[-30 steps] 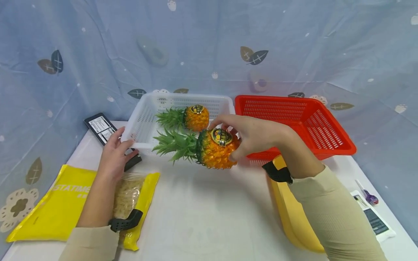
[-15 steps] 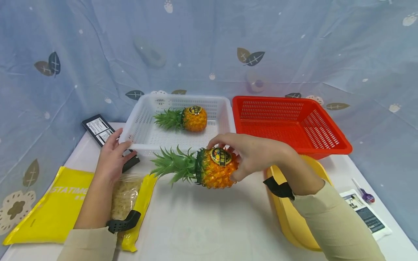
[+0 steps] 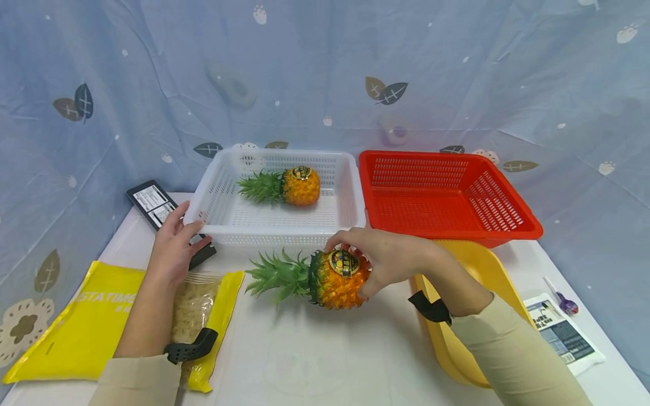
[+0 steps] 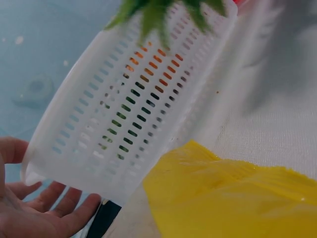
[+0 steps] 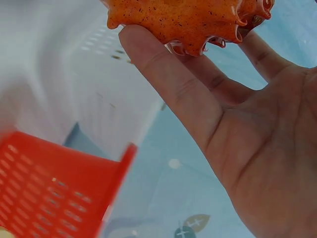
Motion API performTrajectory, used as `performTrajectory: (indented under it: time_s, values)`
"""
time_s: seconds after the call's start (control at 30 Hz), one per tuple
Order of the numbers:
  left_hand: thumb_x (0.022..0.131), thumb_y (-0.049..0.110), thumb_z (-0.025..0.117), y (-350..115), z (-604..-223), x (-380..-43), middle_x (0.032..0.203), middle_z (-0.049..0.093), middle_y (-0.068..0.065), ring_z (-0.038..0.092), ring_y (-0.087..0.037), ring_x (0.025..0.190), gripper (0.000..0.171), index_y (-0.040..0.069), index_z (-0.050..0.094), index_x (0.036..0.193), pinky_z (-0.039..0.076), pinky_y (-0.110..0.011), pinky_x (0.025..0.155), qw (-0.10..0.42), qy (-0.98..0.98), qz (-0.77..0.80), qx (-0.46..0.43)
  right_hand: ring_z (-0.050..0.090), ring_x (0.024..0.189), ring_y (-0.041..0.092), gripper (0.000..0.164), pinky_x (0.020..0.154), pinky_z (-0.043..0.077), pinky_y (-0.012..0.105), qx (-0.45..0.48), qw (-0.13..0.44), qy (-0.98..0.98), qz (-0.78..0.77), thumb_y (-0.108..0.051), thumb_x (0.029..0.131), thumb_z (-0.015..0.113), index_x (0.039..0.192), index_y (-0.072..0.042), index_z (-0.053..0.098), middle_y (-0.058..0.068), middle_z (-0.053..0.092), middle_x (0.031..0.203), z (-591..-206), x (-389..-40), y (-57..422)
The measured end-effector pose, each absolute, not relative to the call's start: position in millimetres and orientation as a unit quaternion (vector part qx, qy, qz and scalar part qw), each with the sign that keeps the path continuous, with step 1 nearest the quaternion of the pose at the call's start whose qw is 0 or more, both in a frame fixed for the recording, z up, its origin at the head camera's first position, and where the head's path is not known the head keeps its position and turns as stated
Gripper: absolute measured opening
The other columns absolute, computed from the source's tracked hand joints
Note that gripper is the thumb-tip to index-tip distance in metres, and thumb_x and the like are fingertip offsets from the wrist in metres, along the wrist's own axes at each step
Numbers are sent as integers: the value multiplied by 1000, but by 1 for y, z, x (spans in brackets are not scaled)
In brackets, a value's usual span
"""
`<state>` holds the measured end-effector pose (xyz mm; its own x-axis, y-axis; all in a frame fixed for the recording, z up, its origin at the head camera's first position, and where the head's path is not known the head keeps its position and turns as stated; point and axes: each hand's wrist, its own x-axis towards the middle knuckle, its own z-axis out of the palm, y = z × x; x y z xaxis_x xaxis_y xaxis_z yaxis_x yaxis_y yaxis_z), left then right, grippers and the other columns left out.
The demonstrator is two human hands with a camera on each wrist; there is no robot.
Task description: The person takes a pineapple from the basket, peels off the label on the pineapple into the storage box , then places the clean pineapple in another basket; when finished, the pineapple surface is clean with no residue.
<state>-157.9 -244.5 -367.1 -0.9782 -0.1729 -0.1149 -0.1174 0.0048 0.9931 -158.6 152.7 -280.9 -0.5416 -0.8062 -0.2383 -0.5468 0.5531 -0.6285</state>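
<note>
A pineapple (image 3: 339, 287) with a green leafy crown pointing left is in front of the white basket. My right hand (image 3: 391, 254) grips its orange body from the right, fingers on the far side and thumb on the near side. Whether its underside touches the table cannot be told. In the right wrist view, the thumb and fingers meet the orange skin (image 5: 173, 20). A second pineapple (image 3: 302, 186) lies inside the white basket (image 3: 274, 231), also with its crown to the left. My left hand (image 3: 172, 242) holds that basket's front left corner, fingers about the rim.
A red basket (image 3: 421, 220) stands right of the white one. Before it is a yellow tub (image 3: 467, 355), with a white packet (image 3: 563, 332) and a lollipop (image 3: 567, 304) farther right. Left lie a yellow bag (image 3: 76, 332), a clear-fronted packet (image 3: 193, 310) and a black box (image 3: 152, 203).
The right hand has brought its pineapple down and toward me, from over the white basket's front rim to just in front of it. The left hand stays at the basket corner.
</note>
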Motion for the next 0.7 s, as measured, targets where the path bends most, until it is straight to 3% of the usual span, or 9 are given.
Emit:
performTrajectory:
  time_s: [0.27, 0.7]
  values:
    - [110, 25, 48, -244, -366, -157, 171, 24, -8, 43, -23, 138, 62, 29, 21, 166, 37, -53, 116, 22, -710, -697, 98, 53, 120, 17, 74, 99, 54, 34, -394, 270, 848, -230, -12, 74, 84, 139, -22, 49, -2, 57, 131, -299, -157, 153]
    - [110, 27, 48, -245, -365, -156, 171, 25, -8, 42, -25, 139, 61, 30, 22, 166, 36, -53, 116, 17, -713, -695, 91, 48, 127, 21, 79, 98, 56, 37, -367, 290, 848, -251, -14, 74, 91, 140, -23, 47, 0, 51, 138, -313, -156, 156]
